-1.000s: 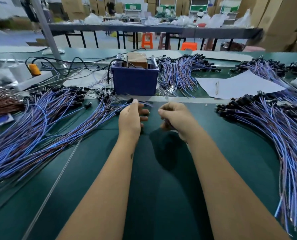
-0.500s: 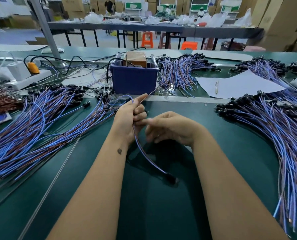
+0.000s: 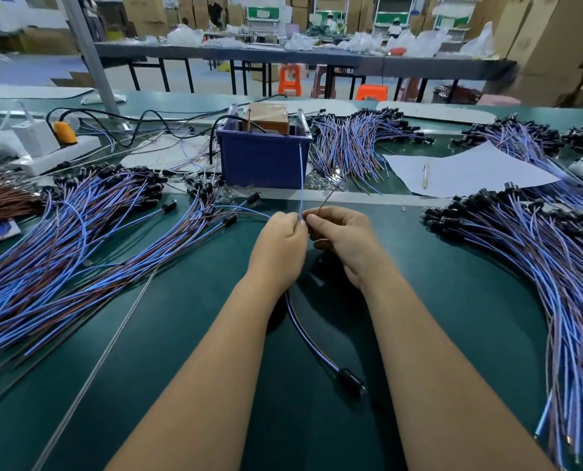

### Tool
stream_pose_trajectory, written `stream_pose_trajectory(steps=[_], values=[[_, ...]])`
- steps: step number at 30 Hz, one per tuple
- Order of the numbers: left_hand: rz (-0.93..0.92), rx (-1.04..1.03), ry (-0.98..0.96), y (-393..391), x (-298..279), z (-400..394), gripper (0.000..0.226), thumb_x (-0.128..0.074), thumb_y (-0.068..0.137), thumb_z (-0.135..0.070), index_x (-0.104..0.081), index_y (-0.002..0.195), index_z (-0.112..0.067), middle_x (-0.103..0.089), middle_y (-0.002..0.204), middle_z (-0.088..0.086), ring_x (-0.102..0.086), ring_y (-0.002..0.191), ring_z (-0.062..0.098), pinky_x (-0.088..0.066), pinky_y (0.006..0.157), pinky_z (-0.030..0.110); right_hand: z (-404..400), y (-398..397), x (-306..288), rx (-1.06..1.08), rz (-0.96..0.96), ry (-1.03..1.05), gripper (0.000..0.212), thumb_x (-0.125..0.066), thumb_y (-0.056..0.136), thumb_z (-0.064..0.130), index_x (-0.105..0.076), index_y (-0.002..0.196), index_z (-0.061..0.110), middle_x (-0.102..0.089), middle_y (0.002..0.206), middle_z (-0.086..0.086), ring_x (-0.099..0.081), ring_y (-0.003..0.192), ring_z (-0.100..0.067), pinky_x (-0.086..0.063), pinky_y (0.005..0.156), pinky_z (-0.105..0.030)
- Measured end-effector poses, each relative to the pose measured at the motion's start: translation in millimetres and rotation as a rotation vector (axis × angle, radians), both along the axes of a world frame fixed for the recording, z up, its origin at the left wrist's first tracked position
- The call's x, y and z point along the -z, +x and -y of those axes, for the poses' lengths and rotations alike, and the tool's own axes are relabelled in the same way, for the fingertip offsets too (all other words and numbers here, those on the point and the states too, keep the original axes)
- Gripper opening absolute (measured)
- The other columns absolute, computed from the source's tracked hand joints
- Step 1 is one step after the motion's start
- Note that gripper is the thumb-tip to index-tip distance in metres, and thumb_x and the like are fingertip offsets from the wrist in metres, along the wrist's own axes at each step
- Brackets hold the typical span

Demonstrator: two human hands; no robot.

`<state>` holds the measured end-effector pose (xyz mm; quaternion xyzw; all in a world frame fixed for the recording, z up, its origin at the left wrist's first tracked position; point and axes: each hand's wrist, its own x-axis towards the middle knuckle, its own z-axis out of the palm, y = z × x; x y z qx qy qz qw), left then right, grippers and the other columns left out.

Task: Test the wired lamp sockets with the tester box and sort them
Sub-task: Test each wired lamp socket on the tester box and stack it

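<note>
One wired lamp socket lies on the green table between my forearms, its black socket end near me and its twin lead running up into my hands. My left hand pinches the blue wire, which stands up in front of the tester box. My right hand pinches the brown wire, which slants up to the right. The tester box is a blue bin with a brown block and metal posts, just beyond my hands.
A big fan of wired sockets covers the left of the table, another pile curves down the right, and a third lies behind the box. A white paper with a pen and a power strip sit farther back.
My hands have come together and risen a little. The lead's two wires are now split, blue in my left fingers and brown in my right, pointing up toward the box.
</note>
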<state>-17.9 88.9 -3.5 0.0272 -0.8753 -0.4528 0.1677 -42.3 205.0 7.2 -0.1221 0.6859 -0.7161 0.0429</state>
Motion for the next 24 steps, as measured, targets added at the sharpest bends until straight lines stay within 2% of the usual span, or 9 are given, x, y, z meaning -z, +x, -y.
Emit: stream_pose_trajectory(steps=[3,6,8,11,14,16,21,24], values=[[-0.044,-0.098,-0.002,-0.4,-0.5,4.8,0.024,-0.039,0.101,-0.022,-0.059,0.088,-0.016,-0.054,0.081,-0.005,-0.05,0.079,0.018,-0.032,0.066,0.031,4.8,2.1,-1.3,0.071,0.011,-0.027,0.015,-0.053,0.098,0.01,-0.063,0.087,0.015,-0.068,0.074,0.0,-0.063,0.067,-0.01,-0.052,0.059,-0.023],[-0.116,-0.188,0.158,-2.5,-1.4,17.5,0.02,-0.036,0.102,-0.017,-0.056,0.099,-0.02,-0.055,0.075,-0.003,-0.05,0.072,0.023,-0.038,0.065,0.034,5.8,3.1,-2.7,0.099,0.039,-0.118,0.016,-0.045,0.103,0.016,-0.056,0.091,0.017,-0.065,0.059,0.001,-0.061,0.051,-0.013,-0.053,0.049,-0.025],[-0.138,-0.25,0.242,-5.4,-1.7,26.1,0.021,-0.032,0.102,-0.015,-0.053,0.108,-0.018,-0.053,0.077,0.0,-0.047,0.071,0.025,-0.036,0.065,0.035,5.7,1.8,-0.9,0.149,0.012,-0.071,0.017,-0.046,0.103,0.018,-0.059,0.093,0.02,-0.056,0.049,0.003,-0.05,0.041,-0.01,-0.043,0.042,-0.02],[-0.147,-0.342,0.271,-6.9,0.3,32.7,0.027,-0.029,0.104,-0.018,-0.051,0.119,-0.016,-0.051,0.082,0.0,-0.046,0.073,0.022,-0.032,0.064,0.033,9.6,-2.6,3.6,0.221,-0.043,0.045,0.022,-0.045,0.102,0.018,-0.063,0.09,0.023,-0.041,0.047,0.006,-0.035,0.044,-0.008,-0.029,0.043,-0.02],[-0.156,-0.37,0.275,-6.7,2.8,30.6,0.025,-0.028,0.105,-0.026,-0.05,0.114,-0.019,-0.047,0.073,-0.009,-0.046,0.067,0.014,-0.031,0.057,0.031,15.2,-6.5,5.4,0.213,-0.021,0.14,0.027,-0.041,0.102,0.015,-0.062,0.086,0.021,-0.036,0.053,0.006,-0.03,0.045,-0.007,-0.025,0.046,-0.021],[-0.172,-0.343,0.281,-8.5,3.1,31.3,0.023,-0.03,0.105,-0.025,-0.052,0.106,-0.019,-0.046,0.068,-0.009,-0.044,0.063,0.013,-0.031,0.055,0.032,19.5,-8.7,5.0,0.192,-0.003,0.139,0.029,-0.039,0.102,0.013,-0.062,0.086,0.02,-0.036,0.057,0.005,-0.029,0.043,-0.005,-0.024,0.047,-0.021],[-0.179,-0.286,0.369,-16.3,-2.8,43.7,0.019,-0.04,0.102,-0.017,-0.059,0.1,-0.017,-0.061,0.065,-0.003,-0.053,0.062,0.02,-0.051,0.065,0.042,35.1,-14.9,3.2,0.296,-0.036,0.073,0.025,-0.039,0.103,0.015,-0.062,0.095,0.022,-0.049,0.054,0.001,-0.041,0.053,-0.014,-0.033,0.056,-0.029],[-0.15,-0.282,0.373,-19.9,-0.2,46.1,0.017,-0.043,0.101,-0.019,-0.061,0.1,-0.02,-0.065,0.064,-0.005,-0.054,0.062,0.02,-0.052,0.07,0.042,43.1,-23.4,4.5,0.382,-0.006,0.068,0.021,-0.04,0.102,0.018,-0.061,0.1,0.021,-0.051,0.043,0.007,-0.046,0.054,-0.016,-0.037,0.061,-0.033]])
